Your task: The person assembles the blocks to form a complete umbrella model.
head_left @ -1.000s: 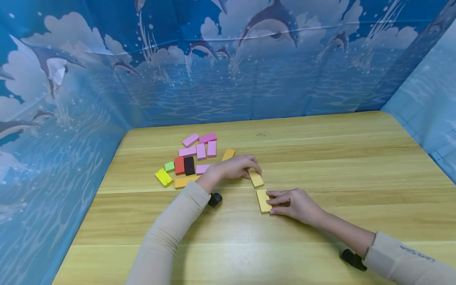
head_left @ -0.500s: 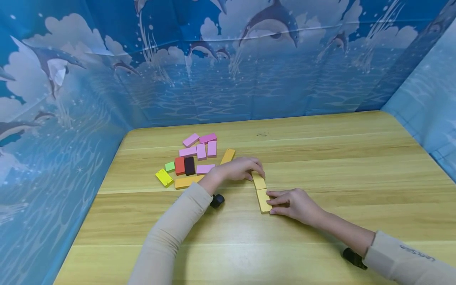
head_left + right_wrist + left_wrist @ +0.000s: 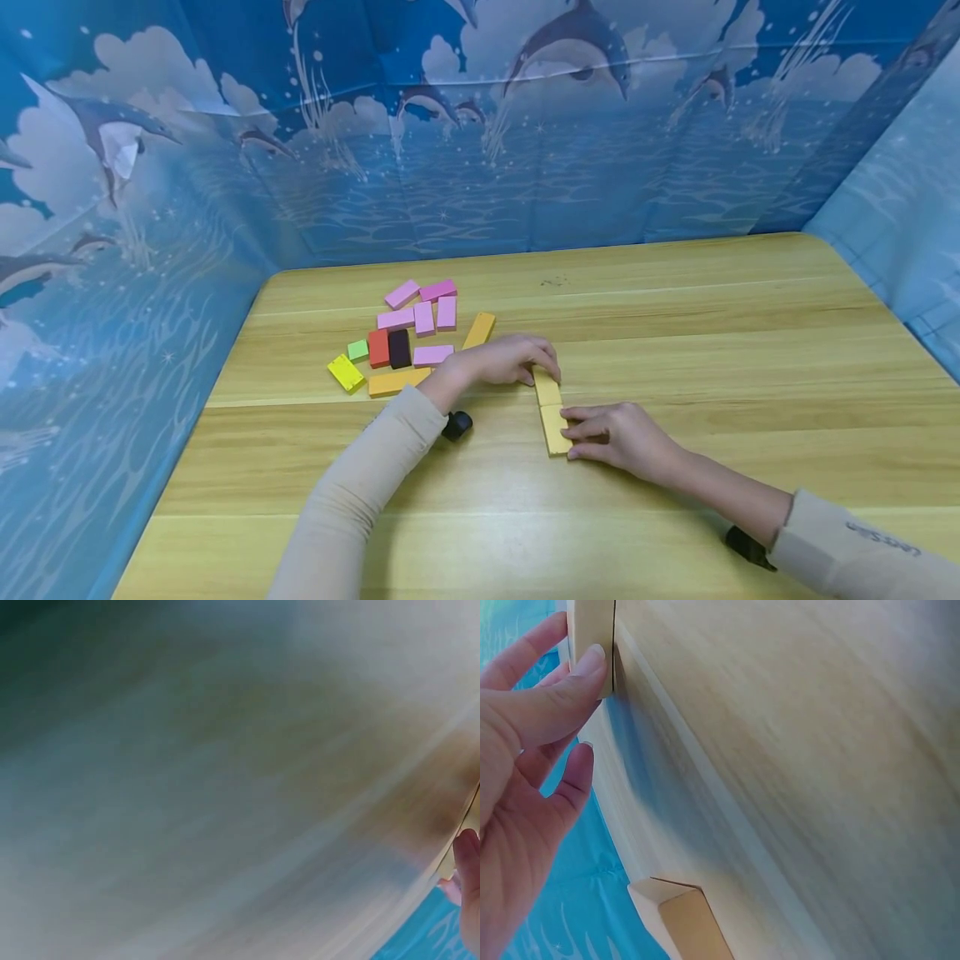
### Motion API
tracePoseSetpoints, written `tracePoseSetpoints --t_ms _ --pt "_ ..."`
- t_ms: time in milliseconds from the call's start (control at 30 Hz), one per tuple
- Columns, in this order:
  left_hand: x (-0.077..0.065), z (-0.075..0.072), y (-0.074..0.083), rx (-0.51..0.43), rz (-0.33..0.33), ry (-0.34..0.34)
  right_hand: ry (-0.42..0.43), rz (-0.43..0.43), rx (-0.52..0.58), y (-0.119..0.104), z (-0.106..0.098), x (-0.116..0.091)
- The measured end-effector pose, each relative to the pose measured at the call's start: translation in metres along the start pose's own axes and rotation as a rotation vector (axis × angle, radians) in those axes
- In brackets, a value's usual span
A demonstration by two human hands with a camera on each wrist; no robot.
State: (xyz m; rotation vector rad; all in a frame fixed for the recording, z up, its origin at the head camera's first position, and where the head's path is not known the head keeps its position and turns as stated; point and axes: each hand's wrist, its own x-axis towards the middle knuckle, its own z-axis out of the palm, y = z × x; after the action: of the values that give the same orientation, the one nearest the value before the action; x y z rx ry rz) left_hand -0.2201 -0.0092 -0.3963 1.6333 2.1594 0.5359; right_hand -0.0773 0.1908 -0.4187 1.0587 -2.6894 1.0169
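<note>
Two pale yellow blocks lie end to end on the wooden table in the head view. My left hand (image 3: 508,359) pinches the far block (image 3: 548,390) at its far end, and in the left wrist view the thumb (image 3: 591,664) presses its side. The near block (image 3: 553,432) is held by my right hand (image 3: 633,440), whose fingertips sit along its right edge. Only a sliver of that block (image 3: 471,819) and a fingertip show at the right border of the right wrist view.
Left of my hands lie several pink blocks (image 3: 433,356), a red block (image 3: 378,349), a black block (image 3: 399,349), a green block (image 3: 357,351) and a bright yellow block (image 3: 346,374). Two orange blocks (image 3: 393,383) flank my left wrist. A dolphin-print curtain (image 3: 480,183) surrounds the table (image 3: 675,333).
My left hand has brought the far block right and toward me until it meets the near one. Both blocks and hands have since shifted slightly nearer.
</note>
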Motion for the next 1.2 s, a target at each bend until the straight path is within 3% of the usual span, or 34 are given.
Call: tracePoseSetpoints --t_ms 300,1200 --pt "-0.0029 0.0023 0.0019 -0.012 -0.003 -0.012 0.026 -0.060 -0.025 -0.0008 0.0012 -0.0021" --pt "-0.0047 0.0032 0.0044 -0.059 -0.029 -0.011 0.051 -0.124 -0.039 0.0000 0.0009 -0.0023"
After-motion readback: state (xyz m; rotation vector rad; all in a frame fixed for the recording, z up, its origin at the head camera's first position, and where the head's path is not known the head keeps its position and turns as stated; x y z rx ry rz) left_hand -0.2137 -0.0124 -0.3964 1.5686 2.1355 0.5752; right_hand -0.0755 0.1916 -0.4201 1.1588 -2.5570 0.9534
